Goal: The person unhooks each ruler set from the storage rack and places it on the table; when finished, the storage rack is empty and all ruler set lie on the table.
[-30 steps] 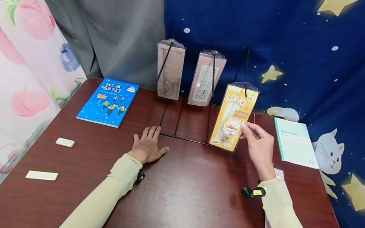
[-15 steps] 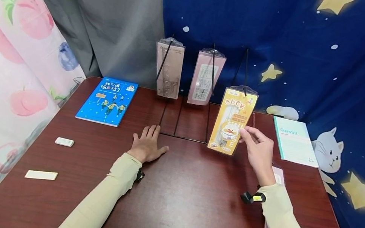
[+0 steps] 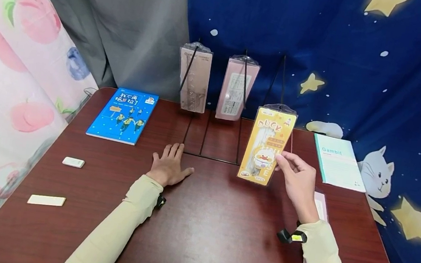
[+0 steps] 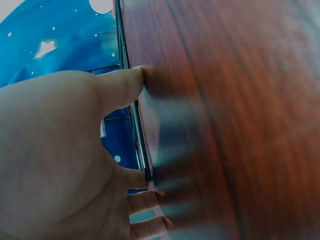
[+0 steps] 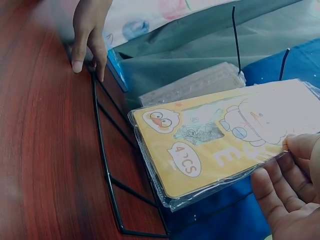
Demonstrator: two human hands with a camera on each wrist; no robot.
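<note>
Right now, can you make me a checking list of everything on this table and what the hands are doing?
Surface: dark red-brown wooden table, bare in the middle.
Job's things: yellow duck-print plastic packet, held up off the table; black wire display rack with a beige packet and a pink packet hanging on it.
Clutter: blue picture book, mint Gambit notebook, two small white erasers.
Hands: right hand pinches the yellow packet's edge; left hand lies flat, fingers at the rack's base.
Cables: nothing seen.
Surroundings: starry blue cloth, grey curtain, peach-print cloth.
</note>
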